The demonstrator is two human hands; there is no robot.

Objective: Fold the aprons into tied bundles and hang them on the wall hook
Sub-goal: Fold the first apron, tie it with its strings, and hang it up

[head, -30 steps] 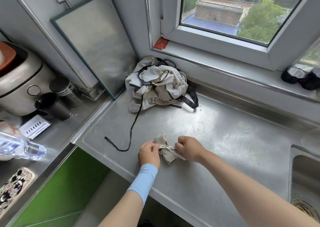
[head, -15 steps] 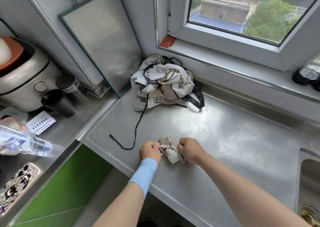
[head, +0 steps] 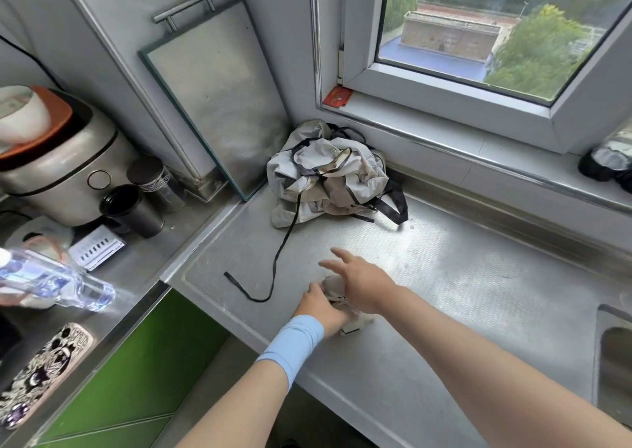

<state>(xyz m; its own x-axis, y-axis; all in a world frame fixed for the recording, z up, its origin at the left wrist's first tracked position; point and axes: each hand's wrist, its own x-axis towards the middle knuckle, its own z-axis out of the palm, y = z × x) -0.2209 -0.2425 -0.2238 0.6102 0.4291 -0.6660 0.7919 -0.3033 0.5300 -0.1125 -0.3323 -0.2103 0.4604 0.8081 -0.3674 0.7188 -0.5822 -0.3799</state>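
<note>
The bundle (head: 354,326) is largely concealed beneath right hand (head: 362,283) and left hand (head: 319,305). Water bottle (head: 58,283) blurred, cropped at left edge. Sink (head: 612,345) cropped right.

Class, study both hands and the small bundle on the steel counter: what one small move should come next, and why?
Probably extend the right-hand grip to the crumpled apron heap and draw one apron forward. That grip is open and spread toward the heap, while the left-hand grip holds the small bundle on the counter.
</note>
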